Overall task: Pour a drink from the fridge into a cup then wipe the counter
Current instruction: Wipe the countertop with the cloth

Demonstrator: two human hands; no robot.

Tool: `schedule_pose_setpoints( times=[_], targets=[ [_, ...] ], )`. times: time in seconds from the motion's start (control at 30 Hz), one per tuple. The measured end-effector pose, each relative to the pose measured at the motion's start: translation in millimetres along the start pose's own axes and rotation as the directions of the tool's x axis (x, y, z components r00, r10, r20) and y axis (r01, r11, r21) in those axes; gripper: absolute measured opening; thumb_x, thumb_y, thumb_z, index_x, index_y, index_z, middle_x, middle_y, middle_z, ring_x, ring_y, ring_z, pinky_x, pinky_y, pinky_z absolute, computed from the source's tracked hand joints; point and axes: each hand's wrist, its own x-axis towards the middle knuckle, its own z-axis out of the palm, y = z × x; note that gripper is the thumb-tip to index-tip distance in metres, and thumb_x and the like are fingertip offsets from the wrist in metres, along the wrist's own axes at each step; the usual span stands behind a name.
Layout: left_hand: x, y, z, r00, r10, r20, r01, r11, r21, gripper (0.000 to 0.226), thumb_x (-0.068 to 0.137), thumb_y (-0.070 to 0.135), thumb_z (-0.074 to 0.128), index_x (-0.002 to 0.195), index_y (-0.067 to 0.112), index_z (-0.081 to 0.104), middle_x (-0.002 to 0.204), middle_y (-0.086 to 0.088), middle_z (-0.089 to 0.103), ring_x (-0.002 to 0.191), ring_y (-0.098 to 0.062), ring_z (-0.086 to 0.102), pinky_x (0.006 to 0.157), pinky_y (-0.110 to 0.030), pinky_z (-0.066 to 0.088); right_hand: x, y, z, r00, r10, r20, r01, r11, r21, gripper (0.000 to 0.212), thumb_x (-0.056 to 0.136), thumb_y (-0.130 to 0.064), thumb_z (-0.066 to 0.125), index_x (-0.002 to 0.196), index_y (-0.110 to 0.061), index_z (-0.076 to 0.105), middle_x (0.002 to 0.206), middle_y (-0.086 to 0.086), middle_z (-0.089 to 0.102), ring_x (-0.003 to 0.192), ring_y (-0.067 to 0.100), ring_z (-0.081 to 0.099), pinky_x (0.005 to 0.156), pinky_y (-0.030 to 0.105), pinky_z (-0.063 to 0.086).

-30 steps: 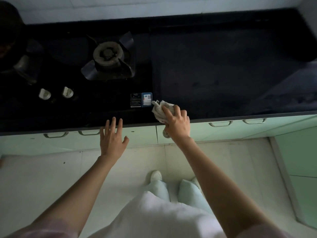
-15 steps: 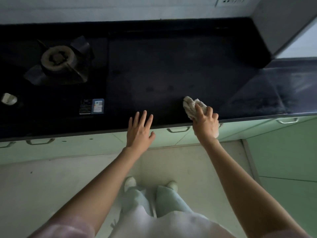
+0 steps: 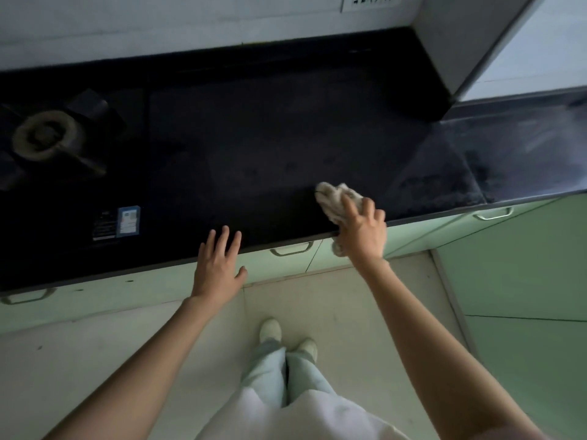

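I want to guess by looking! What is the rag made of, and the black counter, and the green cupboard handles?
The rag in the right hand looks like soft, crumpled cloth, pale and fuzzy. The black counter seems to be polished stone or something similar: it reflects light at the right end. The cupboard handles look like metal, thin and slightly shiny, though it's dim.

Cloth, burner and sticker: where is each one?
cloth point(image 3: 333, 198), head view, on the crumpled part ahead of the fingers.
burner point(image 3: 43, 134), head view, on its round ring.
sticker point(image 3: 128, 220), head view, on its pale blue middle.
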Motion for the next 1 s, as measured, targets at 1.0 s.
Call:
schedule_pose_setpoints(
  times=[1.0],
  targets=[
    [68, 117, -26, 0.947, 0.318, -0.041, -0.319, 0.948, -0.021, 0.070, 0.091, 0.039, 0.050, 0.150, 0.015, 0.021, 0.159, -0.011, 0.012, 0.146, -0.034, 0.010, 0.116, -0.051, 0.013, 22, 59, -21, 0.947, 0.316, -0.056, -0.318, 0.948, -0.034, 0.064, 0.084, -0.014, 0.054, 0.142, -0.033, 0.034, 0.132, 0.013, 0.038, 0.103, 0.037, 0.041, 0.087, 0.042, 0.041]
  ],
)
